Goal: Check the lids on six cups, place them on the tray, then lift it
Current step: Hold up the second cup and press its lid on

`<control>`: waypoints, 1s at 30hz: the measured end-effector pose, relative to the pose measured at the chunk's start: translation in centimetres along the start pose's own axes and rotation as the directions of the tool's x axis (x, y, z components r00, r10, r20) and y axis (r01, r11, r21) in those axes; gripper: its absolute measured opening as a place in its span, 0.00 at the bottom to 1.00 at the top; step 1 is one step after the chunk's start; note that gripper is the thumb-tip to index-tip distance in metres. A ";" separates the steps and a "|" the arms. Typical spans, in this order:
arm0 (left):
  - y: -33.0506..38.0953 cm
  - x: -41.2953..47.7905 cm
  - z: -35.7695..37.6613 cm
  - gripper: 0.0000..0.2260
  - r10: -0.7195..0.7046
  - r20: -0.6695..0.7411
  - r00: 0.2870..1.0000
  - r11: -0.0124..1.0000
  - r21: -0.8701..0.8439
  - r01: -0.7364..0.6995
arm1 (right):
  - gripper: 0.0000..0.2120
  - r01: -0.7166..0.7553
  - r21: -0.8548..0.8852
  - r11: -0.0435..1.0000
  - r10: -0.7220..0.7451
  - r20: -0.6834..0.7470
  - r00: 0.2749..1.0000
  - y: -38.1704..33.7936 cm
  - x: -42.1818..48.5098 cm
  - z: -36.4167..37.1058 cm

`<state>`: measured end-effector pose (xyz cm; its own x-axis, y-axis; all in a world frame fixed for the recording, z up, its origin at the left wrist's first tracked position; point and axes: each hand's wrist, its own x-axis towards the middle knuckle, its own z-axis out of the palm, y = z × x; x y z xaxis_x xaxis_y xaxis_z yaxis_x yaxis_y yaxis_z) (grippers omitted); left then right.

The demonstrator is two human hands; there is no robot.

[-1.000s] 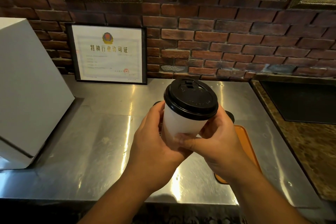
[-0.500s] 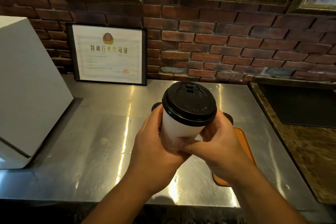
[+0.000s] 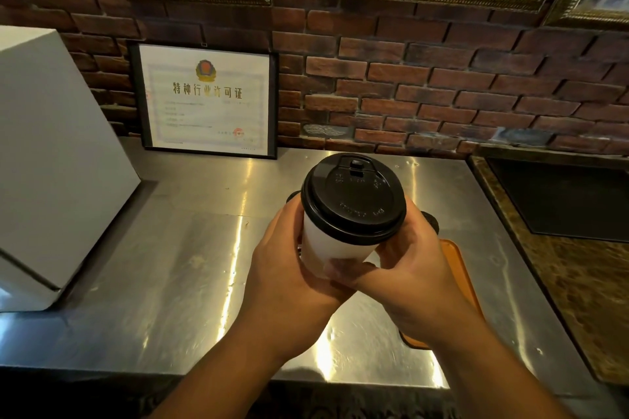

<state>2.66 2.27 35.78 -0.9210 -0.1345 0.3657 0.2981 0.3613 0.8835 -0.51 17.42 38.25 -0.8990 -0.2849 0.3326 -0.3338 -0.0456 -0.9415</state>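
Note:
A white paper cup [image 3: 328, 248] with a black lid [image 3: 354, 201] is held up in front of me, tilted a little toward the camera. My left hand [image 3: 289, 269] wraps the cup's left side and base. My right hand [image 3: 412, 269] grips the right side, its thumb across the lower front. Behind my right hand an orange tray [image 3: 457, 269] lies on the steel counter, mostly hidden. The black lids of other cups [image 3: 430, 219] peek out beside the held cup; how many stand there is hidden.
The steel counter [image 3: 177, 265] runs left to a large white box [image 3: 51, 163]. A framed certificate [image 3: 204, 100] leans on the brick wall at the back. A brown stone surface with a dark recess [image 3: 561, 201] lies to the right.
Both hands keep their grip on the cup. It has sunk a little in view and tilted slightly more toward me; the camera view shifted a bit.

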 end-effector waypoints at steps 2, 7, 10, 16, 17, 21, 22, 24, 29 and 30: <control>0.0 0.0 0.0 0.33 -0.007 0.008 1.000 1.000 0.003 0.007 | 0.38 0.009 0.010 1.000 -0.009 -0.015 1.000 -0.1 0.1 0.1; 0.3 0.2 -0.2 0.35 -0.004 0.000 1.000 1.000 0.010 0.004 | 0.38 0.002 0.022 1.000 -0.001 -0.044 0.999 -0.2 0.2 0.5; 0.3 0.3 -0.3 0.33 -0.001 -0.004 1.000 1.000 -0.002 0.001 | 0.40 -0.007 0.020 1.000 0.007 -0.030 1.000 -0.1 0.4 0.5; 0.2 0.4 -0.5 0.36 0.029 0.020 0.999 0.999 0.027 -0.029 | 0.39 0.010 0.038 0.999 -0.008 -0.029 1.000 -0.3 0.5 0.6; 0.3 0.4 -0.5 0.36 0.030 0.020 0.999 0.999 0.036 -0.031 | 0.38 0.009 0.060 0.998 -0.007 -0.044 0.999 -0.3 0.5 0.7; 0.0 0.2 -0.5 0.32 0.006 0.008 1.000 0.999 0.038 -0.007 | 0.39 0.003 0.073 0.997 0.001 -0.059 0.998 -0.1 0.4 1.0; 0.0 0.2 -0.6 0.32 -0.007 0.008 1.000 0.999 0.036 0.006 | 0.39 0.002 0.067 0.998 0.001 -0.052 0.999 0.0 0.4 1.0; -0.2 0.2 -0.6 0.33 -0.007 0.012 1.000 0.999 0.031 0.006 | 0.39 0.008 0.050 0.999 -0.007 -0.019 1.000 0.0 0.5 0.8; 0.7 0.6 -0.6 0.33 -0.016 0.005 1.000 1.000 0.026 0.016 | 0.36 0.027 0.050 0.998 -0.025 -0.037 0.999 -0.5 0.6 0.8; 0.9 0.7 -0.5 0.32 -0.030 0.007 1.000 0.999 0.032 0.029 | 0.35 0.031 0.051 0.998 -0.029 -0.042 0.999 -0.6 0.7 0.8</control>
<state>2.42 2.06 37.00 -0.9310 -0.1390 0.3375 0.2628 0.3863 0.8842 -0.73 16.43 38.97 -0.9002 -0.2427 0.3616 -0.3467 -0.1031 -0.9323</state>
